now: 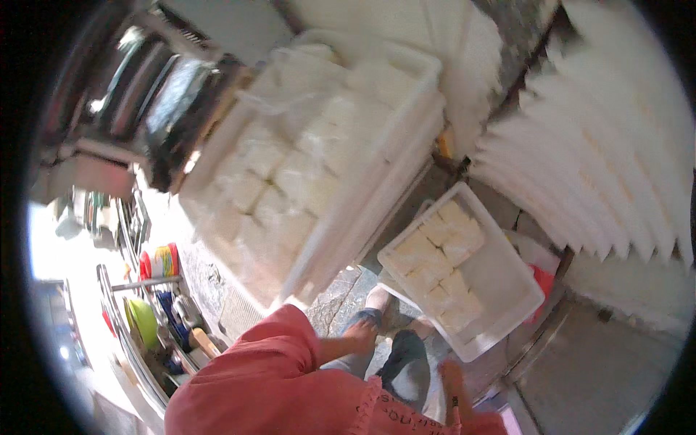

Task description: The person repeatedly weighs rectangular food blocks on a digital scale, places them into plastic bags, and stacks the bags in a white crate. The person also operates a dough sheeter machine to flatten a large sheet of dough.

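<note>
My left hand [360, 336] hangs below the red sleeve in front of my legs, blurred, and whether it holds anything is unclear. My right hand [449, 375] is low at my other side, close to the near corner of a small white plastic tray [508, 304]. I see no clear contact between that hand and the tray. Several pale square blocks [435, 244] fill the left part of this tray, and its right part shows bare bottom. Ahead of me stands a large white crate [375, 179], packed with pale blocks [266, 185] under clear plastic film.
To the right leans a tall stack of white, jagged-edged sheets [592, 141]. At the left, a metal-framed rack or cart [141, 375] holds a lime-green round item [142, 323] and other goods. Grey stone paving [340, 299] shows between the crate and my feet.
</note>
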Available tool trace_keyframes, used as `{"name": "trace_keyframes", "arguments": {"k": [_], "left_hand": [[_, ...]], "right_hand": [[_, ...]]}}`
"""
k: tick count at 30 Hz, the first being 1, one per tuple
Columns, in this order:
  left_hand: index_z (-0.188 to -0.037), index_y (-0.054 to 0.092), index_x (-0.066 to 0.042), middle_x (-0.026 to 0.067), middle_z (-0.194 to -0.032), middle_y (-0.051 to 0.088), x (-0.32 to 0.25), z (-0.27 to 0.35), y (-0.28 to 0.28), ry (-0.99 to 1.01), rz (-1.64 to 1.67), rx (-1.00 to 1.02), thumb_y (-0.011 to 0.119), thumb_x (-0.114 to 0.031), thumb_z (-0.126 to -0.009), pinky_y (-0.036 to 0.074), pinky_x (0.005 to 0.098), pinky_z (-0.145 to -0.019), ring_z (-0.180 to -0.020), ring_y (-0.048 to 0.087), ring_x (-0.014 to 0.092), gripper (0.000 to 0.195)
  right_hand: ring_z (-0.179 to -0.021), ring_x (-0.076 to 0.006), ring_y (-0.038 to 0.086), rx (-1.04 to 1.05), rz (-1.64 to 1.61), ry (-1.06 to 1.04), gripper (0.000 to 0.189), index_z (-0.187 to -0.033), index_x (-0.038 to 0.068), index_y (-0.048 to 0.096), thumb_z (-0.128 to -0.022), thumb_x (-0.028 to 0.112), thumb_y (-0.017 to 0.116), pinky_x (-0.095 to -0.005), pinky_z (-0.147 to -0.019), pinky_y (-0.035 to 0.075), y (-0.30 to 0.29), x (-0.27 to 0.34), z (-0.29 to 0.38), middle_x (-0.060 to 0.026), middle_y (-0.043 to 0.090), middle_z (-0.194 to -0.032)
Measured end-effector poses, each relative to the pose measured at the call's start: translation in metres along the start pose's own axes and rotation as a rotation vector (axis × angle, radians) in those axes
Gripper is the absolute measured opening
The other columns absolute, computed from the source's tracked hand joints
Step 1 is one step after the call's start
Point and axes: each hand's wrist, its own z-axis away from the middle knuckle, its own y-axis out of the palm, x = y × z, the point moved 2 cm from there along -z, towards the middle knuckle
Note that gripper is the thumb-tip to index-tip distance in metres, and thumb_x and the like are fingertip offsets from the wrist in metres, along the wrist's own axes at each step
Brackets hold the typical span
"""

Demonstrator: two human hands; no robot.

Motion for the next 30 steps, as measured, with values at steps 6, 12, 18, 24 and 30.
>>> {"name": "trace_keyframes", "arguments": {"k": [6, 12, 18, 24, 30], "left_hand": [[-0.122, 0.052, -0.017, 0.0131, -0.121, 0.054, 0.006, 0.197, -0.045, -0.574, 0.634, 0.091, 0.06, -0.032, -0.078, 0.045, 0.0472, -0.088, -0.11, 0.051, 0.037, 0.047], [-0.119, 0.054, -0.016, 0.0137, -0.118, 0.056, 0.069, 0.305, -0.033, -0.747, 0.947, -0.326, 0.061, -0.031, -0.078, 0.046, 0.0458, -0.086, -0.107, 0.054, 0.035, 0.045], [-0.117, 0.056, -0.014, 0.0144, -0.115, 0.058, 0.171, 0.459, 0.032, -1.067, 1.232, -0.633, 0.062, -0.031, -0.077, 0.047, 0.0443, -0.085, -0.103, 0.056, 0.034, 0.043], [-0.114, 0.058, -0.013, 0.0151, -0.112, 0.06, 0.258, 0.587, 0.185, -1.354, 1.556, -0.546, 0.063, -0.03, -0.077, 0.048, 0.0428, -0.083, -0.1, 0.059, 0.032, 0.041], [-0.111, 0.06, -0.011, 0.0157, -0.108, 0.062, 0.429, 0.642, 0.237, -1.197, 1.438, -0.42, 0.064, -0.029, -0.076, 0.049, 0.0413, -0.081, -0.096, 0.061, 0.03, 0.039]], "right_hand": [[-0.099, -0.0362, 0.058, 0.328, -0.04, 0.311, 0.046, -0.107, 0.005, 0.061, -0.083, 0.042, 0.048, -0.0468, -0.086, 0.046, -0.028, 0.075, 0.114, -0.0198, 0.059, -0.11], [-0.099, -0.0366, 0.058, 0.104, 0.066, 0.015, 0.046, -0.109, 0.005, 0.06, -0.084, 0.042, 0.048, -0.0468, -0.086, 0.046, -0.15, 0.212, 0.023, -0.0199, 0.059, -0.11], [-0.099, -0.0371, 0.058, 0.006, 0.125, -0.414, 0.047, -0.11, 0.005, 0.059, -0.084, 0.042, 0.047, -0.0469, -0.085, 0.046, -0.221, 0.52, -0.064, -0.02, 0.059, -0.111], [-0.098, -0.0375, 0.058, 0.102, 0.242, -0.703, 0.047, -0.111, 0.005, 0.059, -0.085, 0.043, 0.047, -0.047, -0.085, 0.046, -0.149, 0.843, -0.066, -0.0201, 0.059, -0.111], [-0.098, -0.0379, 0.058, 0.143, 0.43, -0.562, 0.048, -0.112, 0.005, 0.058, -0.085, 0.043, 0.047, -0.047, -0.084, 0.047, -0.109, 0.989, -0.075, -0.0202, 0.059, -0.111]]}}
